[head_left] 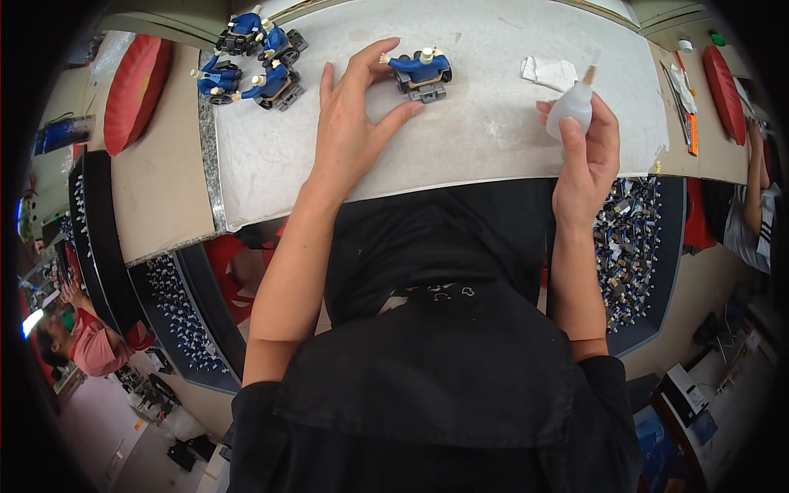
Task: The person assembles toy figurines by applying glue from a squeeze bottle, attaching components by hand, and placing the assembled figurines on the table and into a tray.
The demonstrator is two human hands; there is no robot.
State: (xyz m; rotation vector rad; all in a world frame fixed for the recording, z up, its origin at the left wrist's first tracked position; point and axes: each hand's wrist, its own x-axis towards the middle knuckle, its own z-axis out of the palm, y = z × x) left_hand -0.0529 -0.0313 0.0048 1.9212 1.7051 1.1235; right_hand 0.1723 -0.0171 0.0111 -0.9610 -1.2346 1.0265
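My right hand (593, 152) is wrapped round a small white squeeze bottle (569, 112) with a narrow brownish tip pointing up. My left hand (349, 123) has its fingers and thumb spread beside a toy figure (422, 67) in blue, seated on a dark wheeled base. The index finger is near the figure's outstretched arm, and the thumb is close to the grey front of the base; whether they touch it I cannot tell. Several similar toy figures (269, 80) stand grouped at the table's far left. A folded white tissue (549, 73) lies just beyond the bottle.
White paper (493, 156) covers the table. Below its edge, a bin of many small blue toys (629, 255) stands at right, another bin (185, 312) at left. Red trays (138, 94) flank the table. An orange-handled cutter (693, 135) lies at right. Co-workers sit on both sides.
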